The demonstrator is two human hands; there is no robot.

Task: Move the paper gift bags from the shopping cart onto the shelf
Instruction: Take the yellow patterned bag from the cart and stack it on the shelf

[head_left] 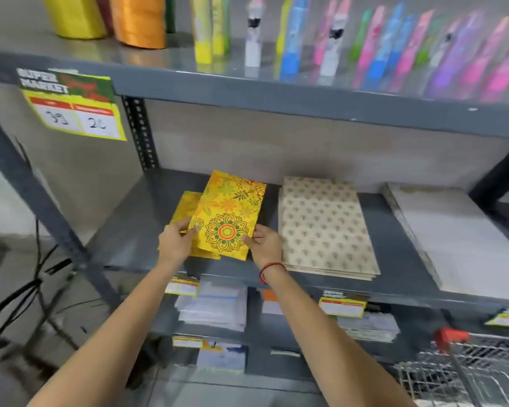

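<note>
a person's two bare arms reach forward to the middle level of a grey metal shelf (135, 218). both hands hold one flat yellow paper gift bag (228, 212) printed with orange flowers and a round mandala. the left hand (175, 240) is closed on the bag's lower left edge, thumb on top. the right hand (263, 243), with a red thread at the wrist, pinches the lower right edge. the bag is tilted, its far end raised, over a small stack of matching yellow bags (185, 210) already lying on the shelf. just to the right sits a stack of beige patterned bags (323, 224), and beyond that a stack of pale sheets (459, 239). the wire shopping cart (476, 374) shows at the lower right corner; what it contains cannot be made out.

the bag looks very light, thin and folded flat, stiff enough to hold its shape when held by one end but easy to crease or bend. its printed surface seems slightly glossy, so it may slide on the stack. gripping opposite side edges near one end, as here, seems sensible for laying it square.
</note>
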